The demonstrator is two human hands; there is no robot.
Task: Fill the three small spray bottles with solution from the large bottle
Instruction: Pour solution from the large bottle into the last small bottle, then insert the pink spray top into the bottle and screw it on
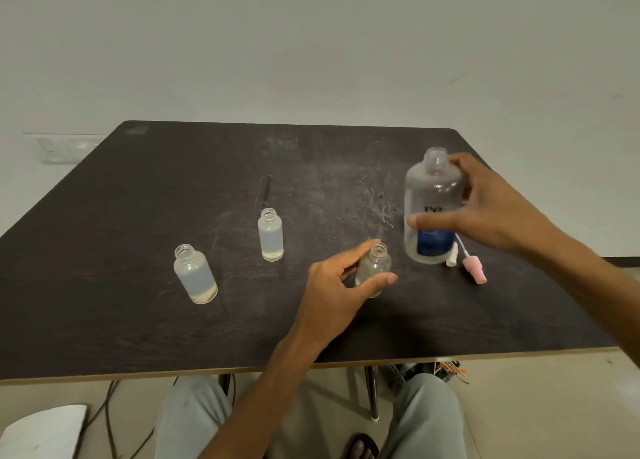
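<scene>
Three small clear bottles stand uncapped on the dark table. One small bottle is at the left, another is further back in the middle; both hold a little liquid at the bottom. My left hand grips the third small bottle, upright on the table. My right hand holds the large open bottle with a blue label, upright, just right of the third bottle.
A pink spray cap with its tube and a white cap lie right of the large bottle's base. A dark thin stick lies behind the middle bottle. Cables and table legs show below the front edge.
</scene>
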